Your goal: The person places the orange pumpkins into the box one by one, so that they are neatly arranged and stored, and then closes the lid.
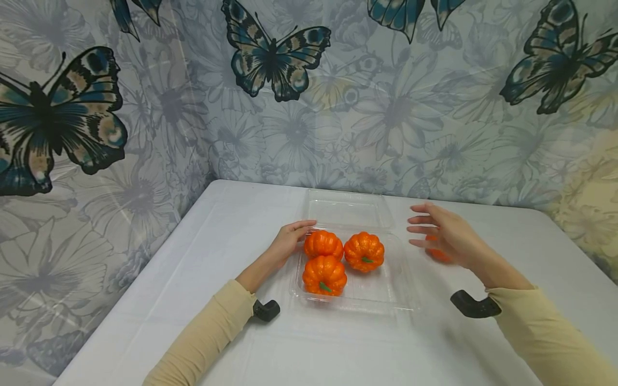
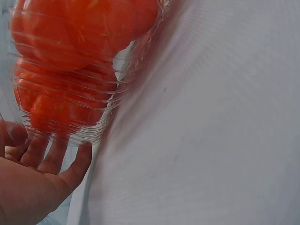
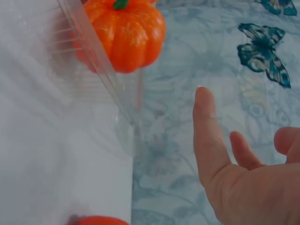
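Note:
A clear plastic container (image 1: pixel 376 295) with its hinged lid (image 1: pixel 345 209) laid back holds three small orange pumpkins with green stems: one pumpkin (image 1: pixel 323 244) at back left, another pumpkin (image 1: pixel 324 276) in front of it, and a third pumpkin (image 1: pixel 364 252) to their right. My left hand (image 1: pixel 288 241) grips the container's left side near the back corner, fingertips against the ribbed wall (image 2: pixel 89 131). My right hand (image 1: pixel 446 236) hovers right of the container with fingers spread, holding nothing. Partly hidden behind it, a fourth pumpkin (image 1: pixel 438 253) sits on the table.
A white cloth covers the table (image 1: pixel 232 236). Behind and to the left hangs a pale floral backdrop (image 1: pixel 401 123) with blue butterflies. Black wrist mounts (image 1: pixel 475 304) stick out below both sleeves.

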Demonstrator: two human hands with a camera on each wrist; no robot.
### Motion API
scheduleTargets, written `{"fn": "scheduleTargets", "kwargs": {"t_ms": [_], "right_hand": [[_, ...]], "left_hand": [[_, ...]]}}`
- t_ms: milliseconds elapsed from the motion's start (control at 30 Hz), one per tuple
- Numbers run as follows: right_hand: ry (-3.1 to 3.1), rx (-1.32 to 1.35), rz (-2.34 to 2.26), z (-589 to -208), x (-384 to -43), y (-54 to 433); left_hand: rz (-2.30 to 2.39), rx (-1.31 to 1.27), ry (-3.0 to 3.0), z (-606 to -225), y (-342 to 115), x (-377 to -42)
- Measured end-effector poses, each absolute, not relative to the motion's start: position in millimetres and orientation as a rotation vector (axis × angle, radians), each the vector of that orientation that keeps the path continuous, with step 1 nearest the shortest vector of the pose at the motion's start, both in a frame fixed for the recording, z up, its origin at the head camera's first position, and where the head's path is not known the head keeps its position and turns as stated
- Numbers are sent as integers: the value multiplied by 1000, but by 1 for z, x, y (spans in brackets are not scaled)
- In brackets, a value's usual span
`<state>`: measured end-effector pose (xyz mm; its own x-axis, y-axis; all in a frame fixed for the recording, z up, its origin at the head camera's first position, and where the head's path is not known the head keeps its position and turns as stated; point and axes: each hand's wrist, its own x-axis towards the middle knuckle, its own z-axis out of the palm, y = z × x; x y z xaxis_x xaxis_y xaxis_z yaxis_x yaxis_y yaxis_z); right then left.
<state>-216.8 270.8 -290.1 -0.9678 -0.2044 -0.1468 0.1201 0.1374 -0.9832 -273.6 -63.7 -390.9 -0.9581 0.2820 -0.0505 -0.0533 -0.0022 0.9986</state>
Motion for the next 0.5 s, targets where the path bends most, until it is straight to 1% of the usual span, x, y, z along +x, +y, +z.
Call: {"fn": "scheduleTargets", "kwargs": {"t_ms": [500], "right_hand": [[1978, -62, -2125, -292, -215, 314]], "left_hand": [[2060, 241, 2039, -391, -64, -273]]}}
